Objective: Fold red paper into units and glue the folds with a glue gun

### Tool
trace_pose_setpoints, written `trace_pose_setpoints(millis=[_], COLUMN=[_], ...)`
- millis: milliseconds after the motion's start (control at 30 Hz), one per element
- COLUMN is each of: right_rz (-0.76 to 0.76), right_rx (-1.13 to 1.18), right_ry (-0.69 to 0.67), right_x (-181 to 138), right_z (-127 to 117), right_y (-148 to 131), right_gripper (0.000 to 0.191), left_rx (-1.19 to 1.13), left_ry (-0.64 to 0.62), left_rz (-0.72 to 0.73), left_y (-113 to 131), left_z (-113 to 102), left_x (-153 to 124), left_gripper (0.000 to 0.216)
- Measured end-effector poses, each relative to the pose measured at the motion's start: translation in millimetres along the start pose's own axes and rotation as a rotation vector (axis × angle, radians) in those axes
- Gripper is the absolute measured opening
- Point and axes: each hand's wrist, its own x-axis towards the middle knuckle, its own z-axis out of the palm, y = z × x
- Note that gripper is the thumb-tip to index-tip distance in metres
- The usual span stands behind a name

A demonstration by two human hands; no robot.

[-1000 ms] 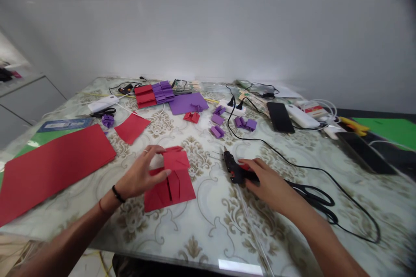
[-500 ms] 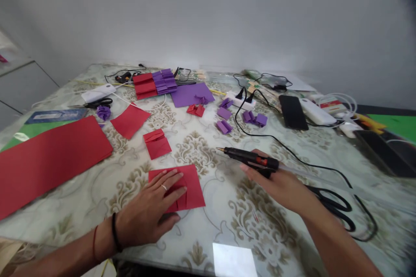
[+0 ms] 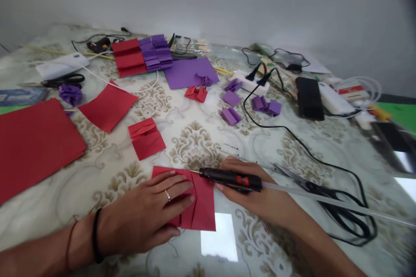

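Note:
My left hand [image 3: 152,212] lies flat with fingers stretched over a folded red paper [image 3: 204,203], pressing its left part to the table. A ring and wristbands show on that arm. In my right hand [image 3: 247,186] is a black hot glue gun [image 3: 227,178] with a clear glue stick [image 3: 308,192] running out of its back. The gun's metal nozzle touches or hovers just over the paper's upper edge, near a fold; I cannot tell which. Beyond my left hand lies a smaller folded red paper piece [image 3: 147,139].
Black-handled scissors [image 3: 334,199] lie under my right forearm. At left are red sheets [image 3: 35,143] and a crumpled purple paper [image 3: 70,95]. Farther back sit folded purple pieces [image 3: 231,115], a red-and-purple pleated piece [image 3: 130,57], a power strip [image 3: 250,81] with a black cord, and a phone [image 3: 310,98].
My right hand has brought the glue gun left and down to the red paper's upper edge. My left hand stays on the paper. The camera view has tilted downward and closer.

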Motion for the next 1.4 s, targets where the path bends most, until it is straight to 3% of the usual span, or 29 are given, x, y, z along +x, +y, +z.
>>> trace_pose_setpoints(millis=[300, 500, 800, 1033, 1400], right_rz=[-0.133, -0.085, -0.137, -0.065, -0.036], right_rx=[-0.089, -0.14, -0.128, -0.106, -0.111], right_ry=[-0.071, -0.12, -0.052, -0.142, -0.093], right_x=[2.2, 0.3, -5.2, -2.9, -10.3], right_z=[2.6, 4.4, 5.9, 1.8, -7.5], right_y=[-6.4, -3.4, 1.4, -4.5, 0.5], right_gripper=[0.02, 0.027, 0.021, 0.026, 0.028], left_rx=[0.018, 0.009, 0.022, -0.01, -0.02], left_ry=[-0.025, -0.02, -0.037, -0.03, -0.074], left_rz=[0.051, 0.035, 0.022, 0.025, 0.014], left_y=[-6.5, -6.8, -6.3, -7.3, -8.5], left_z=[-3.2, 1.4, 1.1, -1.4, 0.2], left_x=[2.0, 1.9, 1.5, 2.8, -0.2], left_gripper=[0.052, 0.051, 0.051, 0.051, 0.056])
